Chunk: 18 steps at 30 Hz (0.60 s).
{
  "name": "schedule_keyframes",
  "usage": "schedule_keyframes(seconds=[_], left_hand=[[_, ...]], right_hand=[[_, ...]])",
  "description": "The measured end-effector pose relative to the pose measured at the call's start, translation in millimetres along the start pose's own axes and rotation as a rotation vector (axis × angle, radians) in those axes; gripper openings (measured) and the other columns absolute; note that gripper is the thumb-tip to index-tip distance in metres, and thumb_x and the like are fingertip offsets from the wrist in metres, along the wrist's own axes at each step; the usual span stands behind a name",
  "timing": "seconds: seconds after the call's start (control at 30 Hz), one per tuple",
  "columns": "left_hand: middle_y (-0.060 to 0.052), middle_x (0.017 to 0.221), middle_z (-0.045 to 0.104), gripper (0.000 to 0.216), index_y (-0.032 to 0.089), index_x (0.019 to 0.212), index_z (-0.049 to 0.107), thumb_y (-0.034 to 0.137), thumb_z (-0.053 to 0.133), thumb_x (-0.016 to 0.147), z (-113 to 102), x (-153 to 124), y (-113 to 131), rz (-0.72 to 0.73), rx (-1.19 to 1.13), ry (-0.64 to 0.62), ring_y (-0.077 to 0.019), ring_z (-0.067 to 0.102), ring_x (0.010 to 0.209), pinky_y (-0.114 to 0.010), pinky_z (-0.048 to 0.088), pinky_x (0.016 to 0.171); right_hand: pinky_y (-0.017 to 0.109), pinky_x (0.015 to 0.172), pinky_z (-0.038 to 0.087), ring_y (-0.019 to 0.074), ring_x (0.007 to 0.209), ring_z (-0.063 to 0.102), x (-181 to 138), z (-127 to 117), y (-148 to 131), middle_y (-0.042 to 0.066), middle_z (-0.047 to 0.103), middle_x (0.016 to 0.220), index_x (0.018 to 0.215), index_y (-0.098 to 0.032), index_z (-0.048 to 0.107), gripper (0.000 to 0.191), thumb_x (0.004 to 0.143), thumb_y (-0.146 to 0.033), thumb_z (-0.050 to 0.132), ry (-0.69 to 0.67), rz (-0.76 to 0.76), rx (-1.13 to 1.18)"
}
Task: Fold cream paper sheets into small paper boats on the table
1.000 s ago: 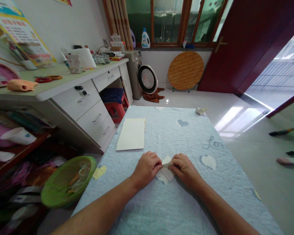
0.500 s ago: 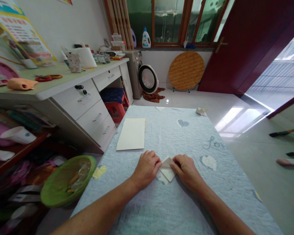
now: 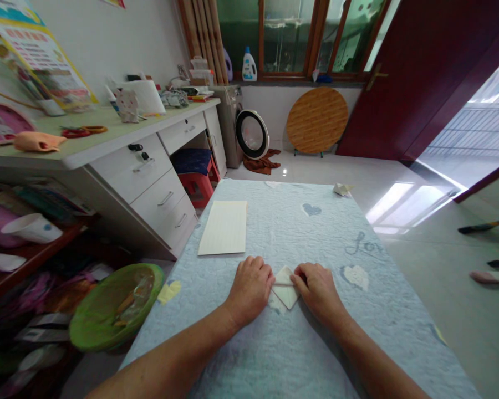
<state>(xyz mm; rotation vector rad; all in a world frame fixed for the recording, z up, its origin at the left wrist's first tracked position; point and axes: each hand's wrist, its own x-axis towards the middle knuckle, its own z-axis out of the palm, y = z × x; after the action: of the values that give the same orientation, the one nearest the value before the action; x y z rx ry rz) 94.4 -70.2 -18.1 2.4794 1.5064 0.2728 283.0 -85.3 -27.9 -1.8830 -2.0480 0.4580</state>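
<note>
A small piece of folded white paper (image 3: 285, 291) lies on a pale blue quilted cover (image 3: 311, 238), in a rough diamond shape with a crease across it. My left hand (image 3: 249, 288) rests against its left corner, with the fingers curled over the edge. From the other side, the fingertips of my right hand (image 3: 318, 291) press on its right edge. A flat cream sheet of paper (image 3: 223, 228) lies farther forward on the cover, apart from both hands. Another small folded paper (image 3: 342, 189) sits at the far edge of the cover.
A green basket (image 3: 116, 307) tilts beside the cover's left edge, below a shelf of clutter. A white desk with drawers (image 3: 149, 177) stands at the left. A washing machine (image 3: 237, 124) stands at the back. Long dark-tipped items (image 3: 482, 226) lie on the floor at right.
My hands have drawn slightly apart. The paper now lies flatter between them, with more of its top showing and a crease across it.
</note>
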Motion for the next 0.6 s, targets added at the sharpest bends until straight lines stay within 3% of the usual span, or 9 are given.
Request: schedule_keyframes(seconds=[0.6], left_hand=[[-0.007,0.091,0.057,0.016,0.017,0.086,0.060,0.019,0.047,0.095,6.4,-2.9,-4.2,0.039,0.113,0.072,-0.0256,0.048,0.091,-0.041,0.042,0.082]], right_hand=[[0.033,0.071,0.026,0.0221,0.081,0.054,1.2,4.5,-2.1,0.003,0.064,0.079,0.074,-0.020,0.061,0.018,0.090,-0.029,0.059,0.054,0.017,-0.131]])
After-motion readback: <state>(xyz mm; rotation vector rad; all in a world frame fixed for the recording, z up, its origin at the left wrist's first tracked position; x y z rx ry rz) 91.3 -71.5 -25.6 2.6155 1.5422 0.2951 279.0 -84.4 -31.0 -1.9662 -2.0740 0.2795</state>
